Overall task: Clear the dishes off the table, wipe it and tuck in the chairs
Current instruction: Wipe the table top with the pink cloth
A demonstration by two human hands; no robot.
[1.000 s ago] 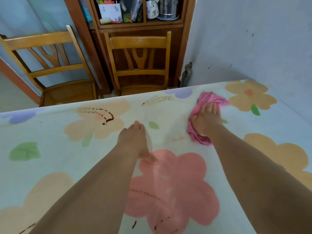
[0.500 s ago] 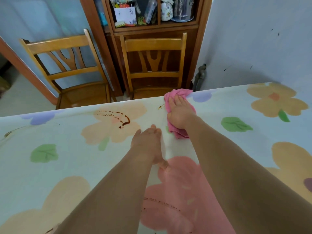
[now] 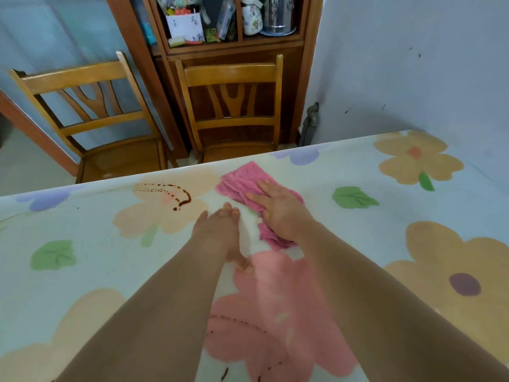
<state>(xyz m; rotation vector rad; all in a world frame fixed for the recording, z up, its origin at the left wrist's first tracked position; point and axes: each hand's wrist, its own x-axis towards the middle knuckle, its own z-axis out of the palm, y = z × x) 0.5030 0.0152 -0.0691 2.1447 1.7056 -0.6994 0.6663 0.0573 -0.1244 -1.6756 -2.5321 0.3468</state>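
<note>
Under right hand [image 3: 278, 213], cloth [image 3: 242, 180] lengthwise far-to-near.

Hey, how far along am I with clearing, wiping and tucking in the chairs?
Clearing looks done: no dishes show on the table. Wiping is in hand: your right hand presses the pink cloth flat, left hand resting beside it. Remaining: brown stains at the far edge and nearer you, and both chairs, seats out from the table.

A table [image 3: 358, 232] is covered by a pale sheet printed with large flowers and green leaves. A folded pink textured rag [image 3: 242, 179] is laid near its far edge. Dark brown streaks [image 3: 179, 195] are smeared left of the rag, and the left hand [image 3: 217, 232] is rested flat just beside it.
</note>
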